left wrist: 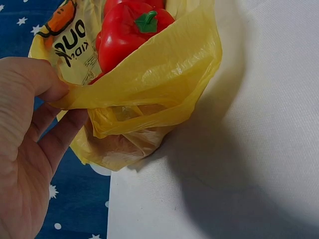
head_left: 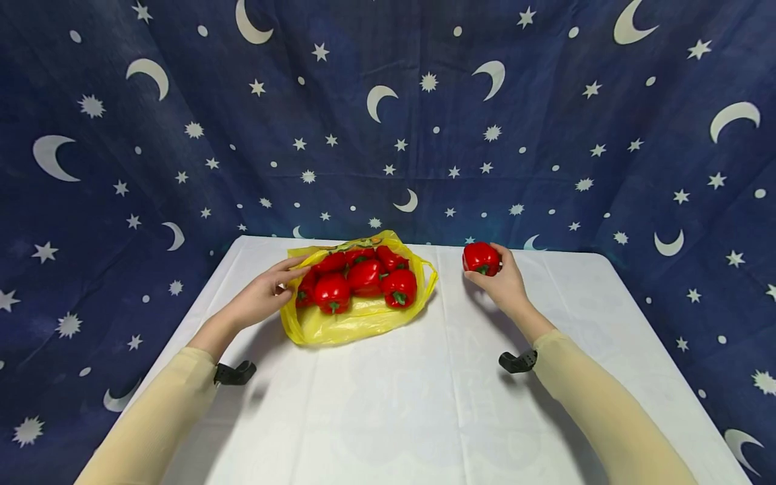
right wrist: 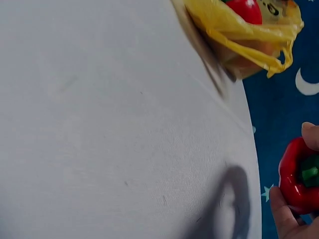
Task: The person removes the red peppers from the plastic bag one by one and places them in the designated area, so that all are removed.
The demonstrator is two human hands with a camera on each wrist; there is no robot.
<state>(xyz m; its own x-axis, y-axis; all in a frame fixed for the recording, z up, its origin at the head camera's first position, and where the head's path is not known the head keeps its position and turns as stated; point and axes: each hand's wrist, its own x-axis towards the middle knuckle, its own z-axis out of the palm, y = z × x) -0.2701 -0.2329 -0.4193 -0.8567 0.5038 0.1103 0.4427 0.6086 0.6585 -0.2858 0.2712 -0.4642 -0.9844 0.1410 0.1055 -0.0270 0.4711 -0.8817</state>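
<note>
A yellow plastic bag [head_left: 345,328] lies open on the white table, with several red bell peppers [head_left: 366,277] showing in its mouth. My left hand [head_left: 261,296] is at the bag's left side; in the left wrist view its thumb and fingers pinch the bag's rim [left wrist: 149,74]. Off to the right of the bag, my right hand [head_left: 508,283] grips a single red bell pepper [head_left: 481,257] between thumb and fingers. That pepper's green stem [right wrist: 310,173] shows in the right wrist view, where the hand is partly cut off by the frame edge.
White cloth covers the table [head_left: 388,411]. Behind it hangs a dark blue curtain [head_left: 424,108] with moons and stars. A loop handle [head_left: 432,277] of the bag sticks out on its right. Each wrist wears a black camera mount [head_left: 235,372].
</note>
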